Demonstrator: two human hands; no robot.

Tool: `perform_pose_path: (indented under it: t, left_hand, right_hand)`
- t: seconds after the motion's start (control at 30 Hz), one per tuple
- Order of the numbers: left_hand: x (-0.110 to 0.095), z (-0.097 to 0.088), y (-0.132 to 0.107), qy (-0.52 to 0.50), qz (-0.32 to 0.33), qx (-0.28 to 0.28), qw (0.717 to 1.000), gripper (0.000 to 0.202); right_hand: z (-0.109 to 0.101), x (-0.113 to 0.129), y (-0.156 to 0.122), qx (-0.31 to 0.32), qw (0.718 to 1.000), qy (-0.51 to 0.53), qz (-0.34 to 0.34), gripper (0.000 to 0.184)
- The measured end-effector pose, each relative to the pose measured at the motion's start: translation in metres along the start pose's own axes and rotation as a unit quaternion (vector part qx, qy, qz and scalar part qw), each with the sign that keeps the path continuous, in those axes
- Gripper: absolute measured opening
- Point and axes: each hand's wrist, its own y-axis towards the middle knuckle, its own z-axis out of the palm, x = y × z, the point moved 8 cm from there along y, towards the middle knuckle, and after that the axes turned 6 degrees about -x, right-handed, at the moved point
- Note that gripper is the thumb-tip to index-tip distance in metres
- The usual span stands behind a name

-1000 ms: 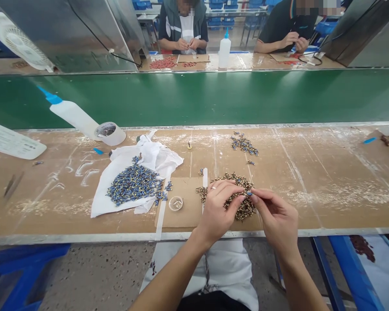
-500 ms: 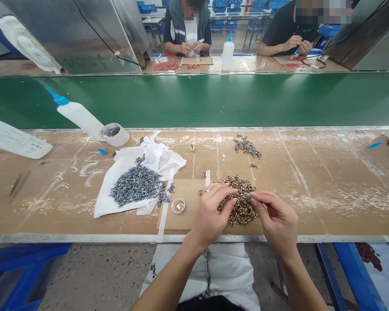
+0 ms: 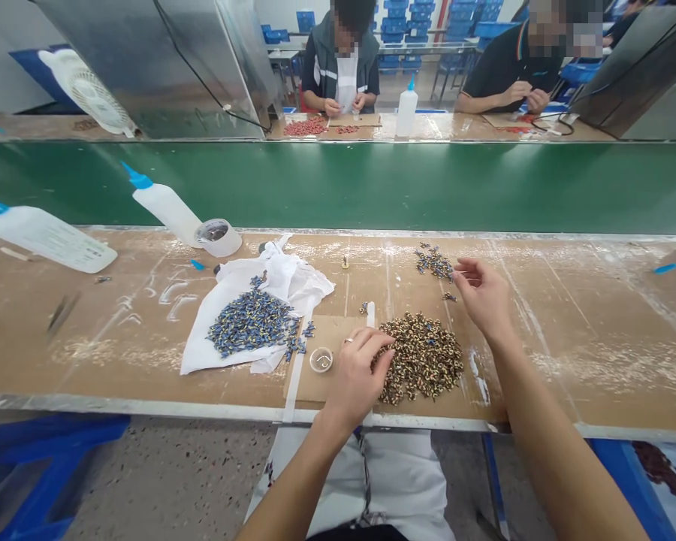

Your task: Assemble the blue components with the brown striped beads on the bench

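My left hand (image 3: pixel 359 370) rests at the left edge of a heap of small brown-and-gold pieces (image 3: pixel 422 361). Its thumb and fingers are bent close together, and what lies between them is too small to make out. To the upper right, my right hand (image 3: pixel 484 297) reaches beside a small group of blue-and-gold pieces (image 3: pixel 433 263), its fingertips at the group's right edge. Its thumb and fingers look slightly apart, with nothing visible between them. On a white cloth (image 3: pixel 194 353) to the left lies a larger heap of blue pieces (image 3: pixel 253 323).
A small clear round dish (image 3: pixel 321 360) sits on a cardboard piece beside my left hand. White bottles (image 3: pixel 169 214) and a tape roll (image 3: pixel 219 239) stand at left, with tweezers (image 3: pixel 61 314) nearby. Beyond the green belt (image 3: pixel 338 188), two people sit working.
My right hand has left the brown-and-gold heap and moved up and right to the small blue-and-gold group. My left hand has shifted to the heap's left edge. The view has tilted slightly.
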Motion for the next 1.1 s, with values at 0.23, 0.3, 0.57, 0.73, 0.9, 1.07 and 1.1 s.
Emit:
perform_pose_path:
  t: [0.23, 0.3, 0.57, 0.73, 0.9, 1.07, 1.1]
  left_hand:
    - [0.004, -0.004, -0.008, 0.004, -0.008, -0.004, 1.000, 0.014]
    - [0.004, -0.003, -0.007, 0.005, -0.006, 0.001, 1.000, 0.014]
    - [-0.003, 0.004, -0.005, -0.004, 0.000, 0.019, 1.000, 0.015]
    - [-0.003, 0.008, -0.006, -0.007, 0.002, 0.022, 1.000, 0.015]
    - [-0.005, 0.012, -0.005, -0.003, 0.010, 0.023, 1.000, 0.014]
    - [-0.003, 0.010, -0.003, 0.010, 0.008, 0.022, 1.000, 0.015]
    - [-0.002, 0.010, -0.003, 0.012, 0.007, 0.022, 1.000, 0.014]
  right_hand:
    - [0.014, 0.042, -0.065, 0.325, 0.937, -0.082, -0.104, 0.013]
    - [0.011, 0.044, -0.081, 0.336, 0.926, -0.108, -0.130, 0.011]
    - [0.008, 0.038, -0.102, 0.278, 0.916, -0.184, -0.222, 0.009]
    - [0.012, 0.041, -0.104, 0.253, 0.914, -0.203, -0.242, 0.011]
    - [0.020, 0.047, -0.105, 0.239, 0.907, -0.239, -0.251, 0.008]
    - [0.021, 0.055, -0.108, 0.234, 0.895, -0.242, -0.293, 0.009]
    - [0.019, 0.057, -0.108, 0.230, 0.895, -0.237, -0.299, 0.009]
